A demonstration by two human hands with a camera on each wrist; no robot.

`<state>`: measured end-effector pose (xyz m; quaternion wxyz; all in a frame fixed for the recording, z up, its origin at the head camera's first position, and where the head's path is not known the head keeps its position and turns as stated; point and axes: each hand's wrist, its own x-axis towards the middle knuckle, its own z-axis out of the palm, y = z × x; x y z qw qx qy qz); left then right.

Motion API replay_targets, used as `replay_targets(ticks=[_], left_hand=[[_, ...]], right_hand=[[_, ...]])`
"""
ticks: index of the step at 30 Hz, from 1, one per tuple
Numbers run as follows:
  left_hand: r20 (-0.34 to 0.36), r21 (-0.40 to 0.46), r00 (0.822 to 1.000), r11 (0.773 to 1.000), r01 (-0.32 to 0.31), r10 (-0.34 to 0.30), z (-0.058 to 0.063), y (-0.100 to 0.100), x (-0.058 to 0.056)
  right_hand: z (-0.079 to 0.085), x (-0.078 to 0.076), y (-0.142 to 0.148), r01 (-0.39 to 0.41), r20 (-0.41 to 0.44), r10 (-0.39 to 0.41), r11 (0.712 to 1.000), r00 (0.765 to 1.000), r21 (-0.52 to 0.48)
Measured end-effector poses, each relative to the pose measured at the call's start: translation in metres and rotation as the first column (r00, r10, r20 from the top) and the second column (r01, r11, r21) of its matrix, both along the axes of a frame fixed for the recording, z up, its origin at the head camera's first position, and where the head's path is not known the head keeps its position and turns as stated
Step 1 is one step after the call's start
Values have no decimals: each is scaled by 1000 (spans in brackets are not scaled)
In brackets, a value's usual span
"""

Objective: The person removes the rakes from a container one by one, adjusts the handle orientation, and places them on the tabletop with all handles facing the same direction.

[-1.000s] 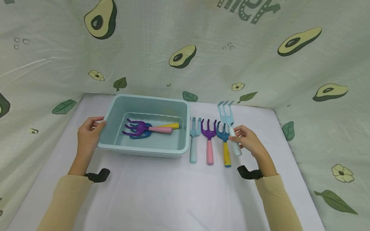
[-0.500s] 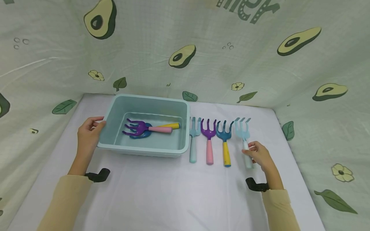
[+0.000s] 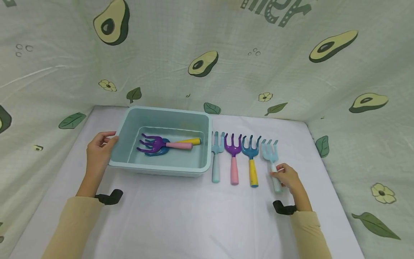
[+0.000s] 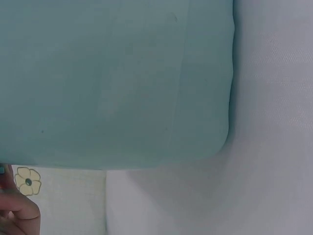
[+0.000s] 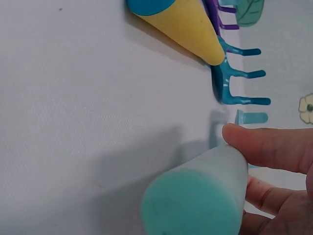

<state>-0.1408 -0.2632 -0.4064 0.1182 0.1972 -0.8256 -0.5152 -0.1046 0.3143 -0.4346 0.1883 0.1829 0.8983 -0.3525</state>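
My left hand (image 3: 101, 148) holds the left rim of a light-blue plastic bin (image 3: 161, 169), its thumb and fingers at the edge. Inside the bin, a purple rake with a pink handle (image 3: 179, 145) lies across a blue rake with a yellow handle (image 3: 192, 141). My right hand (image 3: 287, 177) pinches the pale handle of a light-blue garden hand fork (image 3: 270, 155), tines pointing away. In the right wrist view, thumb and fingers grip the handle (image 5: 195, 200) above its shadow on the cloth. The left wrist view is mostly filled by the bin's outer wall (image 4: 112, 88).
Between bin and right hand, a light-blue hand fork (image 3: 216, 165), a purple rake with a pink handle (image 3: 234, 169) and a blue rake with a yellow handle (image 3: 253, 171) lie side by side. An avocado-print cloth (image 3: 161, 72) hangs behind the white tabletop (image 3: 181, 216).
My right hand has carried the light-blue hand fork from over the yellow-handled rake to its right, then lower and slightly back left. My left hand stays at the bin's rim.
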Motion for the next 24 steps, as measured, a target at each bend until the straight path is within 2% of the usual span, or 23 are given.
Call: replay_targets(ticks=[1, 3, 4, 5, 6, 11, 12, 13, 15, 17, 20, 22, 24], left_hand=[[24, -33, 1000, 999, 1, 0, 5, 3, 2], [34, -34, 999, 999, -1, 2, 8, 5, 3], [57, -59, 998, 998, -6, 9, 13, 8, 5], [58, -56, 998, 998, -4, 7, 12, 7, 4], [35, -25, 999, 1000, -8, 9, 5, 4, 2], [-17, 9, 1000, 1000, -14, 14, -21, -12, -9], [-23, 12, 1000, 1000, -8, 8, -23, -14, -9], [-10, -16, 1000, 1000, -3, 3, -21, -13, -9], [-10, -7, 1000, 1000, -16, 16, -22, -12, -9], [-22, 21, 1000, 1000, 1, 0, -19, -11, -7], [-26, 8, 1000, 1000, -2, 2, -14, -9, -5], [-48, 51, 999, 999, -3, 6, -16, -10, -6], [-43, 2, 999, 1000, 5, -4, -13, -9, -4]], right_hand=[[-1, 0, 0, 1, 8, -1, 1000, 1000, 6], [-5, -1, 0, 0, 12, 0, 1000, 1000, 13], [-7, -2, 0, -1, 15, 1, 1000, 1000, 16], [-9, -2, 0, -3, 15, 3, 1000, 1000, 17], [-11, -2, 1, -5, 16, 5, 1000, 1000, 19], [-17, -4, 1, -5, 21, 5, 1000, 1000, 28], [-18, -5, 0, -4, 25, 3, 999, 1000, 33], [-19, -6, 0, -2, 27, 1, 999, 1000, 36], [-19, -7, -1, -1, 30, -1, 999, 1000, 45], [-20, -8, -2, -3, 31, 1, 999, 1000, 54], [-21, -9, -4, -13, 28, 12, 999, 1000, 53], [-22, -11, -4, -17, 26, 15, 999, 1000, 50], [-22, -12, -4, -20, 29, 19, 999, 999, 49]])
